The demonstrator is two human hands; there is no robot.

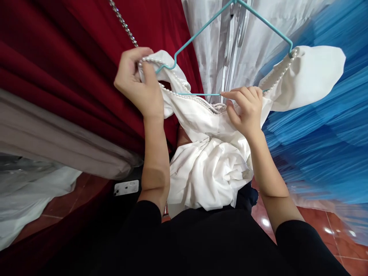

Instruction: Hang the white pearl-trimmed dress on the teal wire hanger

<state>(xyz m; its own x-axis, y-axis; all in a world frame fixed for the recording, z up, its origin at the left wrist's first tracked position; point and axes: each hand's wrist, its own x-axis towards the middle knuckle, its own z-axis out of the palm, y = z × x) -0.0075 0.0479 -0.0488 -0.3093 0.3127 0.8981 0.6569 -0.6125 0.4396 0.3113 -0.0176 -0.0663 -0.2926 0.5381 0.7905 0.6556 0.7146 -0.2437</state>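
Head view: upper left of centre, the left hand (140, 82) pinches the bead-edged shoulder of a smooth, softly gathered white dress (212, 163), mid-frame, on a thin turquoise hanger (267, 23); the right hand (244, 107) curls by its lower bar (grip unclear). Light, even tension should spare the beading (172, 92).

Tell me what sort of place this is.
Probably a dress shop or garment storeroom: there's a white pearl-trimmed garment on a teal hanger, with layered blue fabric and draped red fabric close by.
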